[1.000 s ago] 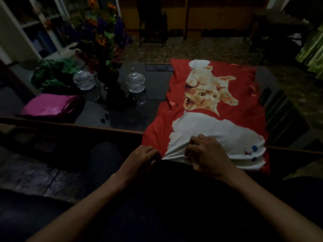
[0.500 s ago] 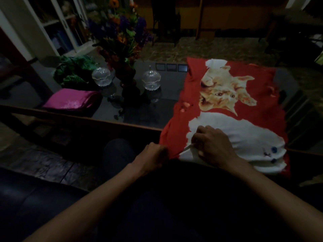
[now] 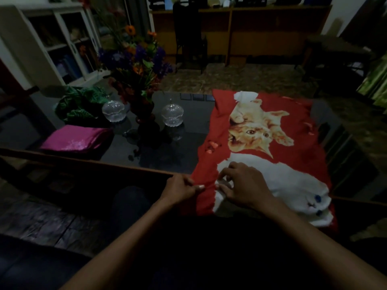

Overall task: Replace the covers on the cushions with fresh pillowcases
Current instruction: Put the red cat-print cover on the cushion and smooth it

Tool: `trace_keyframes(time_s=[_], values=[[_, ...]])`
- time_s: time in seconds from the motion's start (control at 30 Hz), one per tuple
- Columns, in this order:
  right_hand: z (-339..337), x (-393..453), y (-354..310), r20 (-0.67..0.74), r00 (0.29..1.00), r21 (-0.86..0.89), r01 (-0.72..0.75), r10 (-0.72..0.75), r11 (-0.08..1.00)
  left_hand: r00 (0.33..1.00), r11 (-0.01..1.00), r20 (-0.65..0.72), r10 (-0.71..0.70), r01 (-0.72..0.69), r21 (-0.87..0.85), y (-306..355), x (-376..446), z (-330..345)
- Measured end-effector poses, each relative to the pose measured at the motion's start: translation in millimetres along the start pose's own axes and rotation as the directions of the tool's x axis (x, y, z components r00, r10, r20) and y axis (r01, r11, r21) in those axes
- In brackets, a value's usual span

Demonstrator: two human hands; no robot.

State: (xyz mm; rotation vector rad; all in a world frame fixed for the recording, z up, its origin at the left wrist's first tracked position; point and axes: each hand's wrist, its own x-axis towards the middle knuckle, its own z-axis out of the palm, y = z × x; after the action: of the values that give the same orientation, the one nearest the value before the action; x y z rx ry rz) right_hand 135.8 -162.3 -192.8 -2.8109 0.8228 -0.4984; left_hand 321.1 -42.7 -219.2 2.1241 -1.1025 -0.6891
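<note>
One red cat-print pillowcase (image 3: 272,143) lies flat on the glass table (image 3: 146,151), soft, light and floppy. Both hands pinch its near hem: left hand (image 3: 180,190), right hand (image 3: 243,187). Best gripped there, at the opening.

The vase of flowers (image 3: 144,114) stands on the table (image 3: 194,120). One glass jar (image 3: 114,111) sits just left of it, another (image 3: 172,112) just right. A folded cloth (image 3: 76,139) lies nearer, left. The pillowcase (image 3: 272,143) lies far right.

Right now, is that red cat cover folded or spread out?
Spread out: the red cat cover lies flat across the table, its whole print showing.
</note>
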Motion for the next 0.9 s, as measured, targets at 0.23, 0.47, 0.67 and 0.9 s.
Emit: trace_keyframes(time_s=[0.23,0.47,0.67,0.9], values=[[-13,1,20,-0.085,0.988,0.316,-0.099,0.132,0.944,0.996,0.967,0.028,-0.09,0.094,-0.236,-5,18,-20],[-10,-1,32,-0.118,0.974,0.358,-0.141,0.194,0.923,0.955,0.852,0.179,-0.237,0.292,-0.434,19,23,14],[-12,-3,33,-0.028,0.978,0.423,-0.175,0.206,0.889,0.906,0.803,0.357,-0.226,0.381,-0.458,16,10,-2],[-41,27,67,-0.06,0.931,0.569,-0.264,0.359,0.779,0.989,0.967,0.131,-0.07,0.035,0.253,66,65,-38]])
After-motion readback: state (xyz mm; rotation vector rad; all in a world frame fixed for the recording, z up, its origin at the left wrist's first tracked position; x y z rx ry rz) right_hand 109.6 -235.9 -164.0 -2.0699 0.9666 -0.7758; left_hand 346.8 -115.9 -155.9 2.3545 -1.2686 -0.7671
